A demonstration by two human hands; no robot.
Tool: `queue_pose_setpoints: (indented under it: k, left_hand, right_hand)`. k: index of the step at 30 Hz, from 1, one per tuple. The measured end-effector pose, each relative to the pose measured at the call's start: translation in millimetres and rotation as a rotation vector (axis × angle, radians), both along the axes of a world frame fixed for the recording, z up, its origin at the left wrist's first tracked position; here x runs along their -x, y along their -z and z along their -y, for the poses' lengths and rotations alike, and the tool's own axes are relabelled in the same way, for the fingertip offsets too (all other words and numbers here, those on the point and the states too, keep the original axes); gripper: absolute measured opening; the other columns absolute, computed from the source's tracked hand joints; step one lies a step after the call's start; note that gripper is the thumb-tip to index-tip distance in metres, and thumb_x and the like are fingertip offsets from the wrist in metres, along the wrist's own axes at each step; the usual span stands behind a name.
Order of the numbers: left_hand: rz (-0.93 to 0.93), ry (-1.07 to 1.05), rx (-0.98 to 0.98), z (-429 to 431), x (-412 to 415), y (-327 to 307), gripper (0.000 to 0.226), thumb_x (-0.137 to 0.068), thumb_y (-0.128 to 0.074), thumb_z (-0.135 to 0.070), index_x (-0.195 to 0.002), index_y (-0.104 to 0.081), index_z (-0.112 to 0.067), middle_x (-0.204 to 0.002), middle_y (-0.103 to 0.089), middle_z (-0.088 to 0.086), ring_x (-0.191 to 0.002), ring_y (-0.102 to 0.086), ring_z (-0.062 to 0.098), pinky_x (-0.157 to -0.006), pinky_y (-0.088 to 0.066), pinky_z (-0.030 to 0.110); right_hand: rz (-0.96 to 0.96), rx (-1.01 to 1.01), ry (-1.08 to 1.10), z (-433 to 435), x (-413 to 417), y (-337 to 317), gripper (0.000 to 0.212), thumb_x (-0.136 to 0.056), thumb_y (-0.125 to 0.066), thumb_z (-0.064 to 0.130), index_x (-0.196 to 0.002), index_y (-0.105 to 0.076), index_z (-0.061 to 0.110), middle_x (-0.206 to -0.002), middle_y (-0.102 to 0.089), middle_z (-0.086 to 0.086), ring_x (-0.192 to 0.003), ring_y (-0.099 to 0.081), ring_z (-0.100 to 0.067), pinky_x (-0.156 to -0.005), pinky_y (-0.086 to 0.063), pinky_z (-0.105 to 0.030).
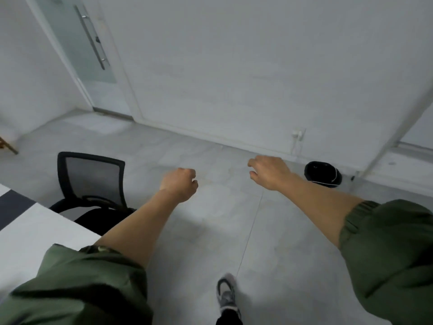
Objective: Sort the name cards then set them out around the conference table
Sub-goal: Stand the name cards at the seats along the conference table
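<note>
Nearest the camera, two green sleeves are pushed up the forearms: the left sleeve (82, 289) at lower left and the right sleeve (386, 254) at lower right. Between them, one grey shoe (226, 294) is planted on the pale tiled floor (234, 219).

The bench (35, 233), white with a dark stripe near its far end, occupies the lower left corner. The left forearm crosses above its corner. The location of the name cards cannot be determined from this view.

Both bare forearms extend forward over the floor.
- Left hand (180, 184): back of hand up, fingers (189, 171) curled into the palm, with nothing visible in them.
- Right hand (271, 172): back of hand up, fingers (251, 163) loosely bent downward and slightly spread, holding nothing.

The hands are apart and touch nothing.

A black mesh-back chair (93, 177) stands just beyond the bench end, left of the left hand. A black rounded object (323, 173) lies on the floor near the wall, right of the right hand.

Further back, a wall socket (298, 134) with a white plug sits low on the white wall (234, 66). A frosted glass door (77, 43) with a long metal handle (92, 38) is at upper left.
</note>
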State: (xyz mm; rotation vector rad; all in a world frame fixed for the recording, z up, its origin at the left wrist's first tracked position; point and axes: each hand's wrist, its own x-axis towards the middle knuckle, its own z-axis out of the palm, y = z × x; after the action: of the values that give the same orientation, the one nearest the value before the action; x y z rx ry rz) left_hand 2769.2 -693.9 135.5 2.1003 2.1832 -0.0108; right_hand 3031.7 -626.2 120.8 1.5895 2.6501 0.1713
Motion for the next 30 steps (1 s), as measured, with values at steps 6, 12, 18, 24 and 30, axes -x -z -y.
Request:
queue_pose_setpoints:
  k: [6,12,18,24,30]
  left_hand:
    - [-0.01,-0.068,-0.007,-144,56,-9,0.032,-0.096,-0.046,-0.032,-0.121,-0.059,-0.016,-0.122,-0.06,0.014,-0.111,-0.058,0.034,-0.087,-0.046,0.036]
    - [-0.017,-0.116,-0.017,-264,102,-28,0.032,-0.095,-0.046,-0.033,-0.119,-0.06,-0.017,-0.121,-0.061,0.013,-0.109,-0.058,0.033,-0.086,-0.046,0.035]
    - [-0.012,-0.204,-0.009,-381,167,-20,0.032,-0.095,-0.046,-0.033,-0.119,-0.06,-0.018,-0.122,-0.061,0.012,-0.11,-0.058,0.032,-0.088,-0.045,0.035]
    - [-0.001,-0.373,0.002,-502,242,-12,0.033,-0.095,-0.046,-0.034,-0.121,-0.06,-0.02,-0.122,-0.061,0.011,-0.111,-0.058,0.031,-0.089,-0.045,0.036]
    - [0.032,-0.572,0.011,-576,335,-15,0.034,-0.095,-0.046,-0.034,-0.124,-0.058,-0.021,-0.124,-0.061,0.009,-0.113,-0.057,0.03,-0.089,-0.044,0.035]
  right_hand:
    - [-0.02,-0.011,-0.05,-158,62,-5,0.037,-0.099,-0.039,0.033,-0.126,-0.057,0.014,-0.123,-0.06,-0.009,-0.107,-0.06,-0.03,-0.085,-0.05,-0.039]
    - [-0.025,-0.024,-0.114,-284,121,-26,0.037,-0.099,-0.039,0.032,-0.126,-0.057,0.013,-0.12,-0.06,-0.009,-0.104,-0.061,-0.03,-0.081,-0.05,-0.038]
    - [-0.006,-0.008,-0.22,-424,197,-16,0.035,-0.1,-0.039,0.032,-0.124,-0.057,0.014,-0.117,-0.06,-0.009,-0.102,-0.06,-0.03,-0.08,-0.048,-0.037]
    - [-0.013,0.006,-0.373,-579,294,-7,0.036,-0.1,-0.04,0.032,-0.127,-0.056,0.014,-0.12,-0.06,-0.008,-0.105,-0.06,-0.03,-0.082,-0.048,-0.037]
    - [0.006,0.025,-0.543,-700,419,-17,0.037,-0.1,-0.039,0.032,-0.127,-0.055,0.013,-0.122,-0.059,-0.009,-0.105,-0.06,-0.03,-0.083,-0.049,-0.039]
